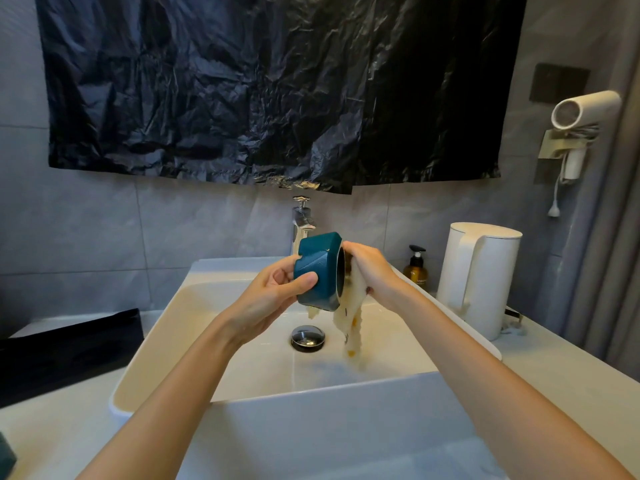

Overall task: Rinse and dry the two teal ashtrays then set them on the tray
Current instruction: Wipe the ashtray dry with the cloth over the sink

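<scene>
Teal ashtray (318,268) is held on edge above the sink (166,341), just in front of the faucet (302,220), its open side facing right. Left grip (273,292) is clamped on the ashtray, thumb on the near wall and fingers behind. Right grip (370,268) is closed on a pale cloth (353,323), pressing it against the ashtray's open side; the fingertips are hidden there. The rest of the cloth hangs down beside the drain plug (307,337). A black tray (69,344) lies on the bench (554,375) left of the sink, well apart from the ashtray. A teal object (7,455) is cut by the lower left edge; it cannot be identified. A white kettle (485,278) and soap bottle (415,268) stand right of the sink
</scene>
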A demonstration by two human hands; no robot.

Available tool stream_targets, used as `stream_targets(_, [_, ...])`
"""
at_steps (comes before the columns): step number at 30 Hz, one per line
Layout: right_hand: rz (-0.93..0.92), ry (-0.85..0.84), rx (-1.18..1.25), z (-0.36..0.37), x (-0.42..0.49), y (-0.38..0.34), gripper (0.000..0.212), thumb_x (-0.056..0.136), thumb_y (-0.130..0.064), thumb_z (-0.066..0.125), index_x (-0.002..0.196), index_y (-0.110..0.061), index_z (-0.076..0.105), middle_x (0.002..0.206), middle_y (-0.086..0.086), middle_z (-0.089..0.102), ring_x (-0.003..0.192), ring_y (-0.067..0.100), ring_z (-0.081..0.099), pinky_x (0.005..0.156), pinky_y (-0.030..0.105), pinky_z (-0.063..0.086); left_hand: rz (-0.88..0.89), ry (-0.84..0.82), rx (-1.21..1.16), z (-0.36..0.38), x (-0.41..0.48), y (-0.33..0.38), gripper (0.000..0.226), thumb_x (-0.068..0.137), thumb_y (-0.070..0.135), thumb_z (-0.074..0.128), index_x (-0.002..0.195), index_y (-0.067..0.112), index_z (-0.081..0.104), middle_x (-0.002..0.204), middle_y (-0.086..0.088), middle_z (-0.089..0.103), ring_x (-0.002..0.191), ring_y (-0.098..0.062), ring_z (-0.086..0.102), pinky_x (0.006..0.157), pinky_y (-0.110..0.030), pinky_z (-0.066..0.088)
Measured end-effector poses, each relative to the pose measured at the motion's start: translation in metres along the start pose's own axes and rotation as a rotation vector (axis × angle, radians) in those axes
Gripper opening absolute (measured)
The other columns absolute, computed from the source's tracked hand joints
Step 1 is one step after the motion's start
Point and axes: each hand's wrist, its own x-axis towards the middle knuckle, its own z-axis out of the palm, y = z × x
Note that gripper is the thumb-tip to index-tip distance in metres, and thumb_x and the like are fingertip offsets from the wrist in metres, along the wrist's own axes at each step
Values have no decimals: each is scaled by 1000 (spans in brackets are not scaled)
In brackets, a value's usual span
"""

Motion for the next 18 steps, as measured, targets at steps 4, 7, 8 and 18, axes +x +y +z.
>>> stream_targets(4, [-242, 150, -93, -12, -11, -8, 30, 96, -33, 52, 124, -24, 46, 105, -9, 58, 94, 5, 55, 65, 12, 41, -6, 25, -47, -3, 1, 1, 33, 93, 12, 51, 126, 5, 53, 111, -13, 64, 102, -18, 62, 85, -22, 52])
stream_targets(7, [-432, 51, -94, -5, -25, -18, 30, 97, -25, 52, 127, -21, 53, 105, -18, 59, 93, -6, 56, 67, 4, 44, -26, 41, -46, -5, 2, 0, 34, 94, 13, 52, 126, 4, 53, 117, -16, 63, 105, -21, 61, 89, -25, 52])
stream_targets(8, [-479, 37, -115, 0, -29, -17, 29, 97, -24, 52, 125, -20, 58, 106, -15, 62, 94, -7, 58, 70, 6, 46, -30, 52, -54, -5, 2, 0, 33, 93, 13, 53, 124, 4, 54, 115, -15, 64, 104, -21, 62, 88, -25, 52])
stream_targets(18, [-517, 141, -231, 19, -16, -9, 28, 98, -28, 48, 120, -23, 65, 111, -11, 67, 104, 3, 59, 85, 19, 50, -75, 134, -128, -8, 1, 4, 31, 90, 21, 54, 117, 7, 59, 105, -11, 65, 97, -21, 63, 80, -28, 55])
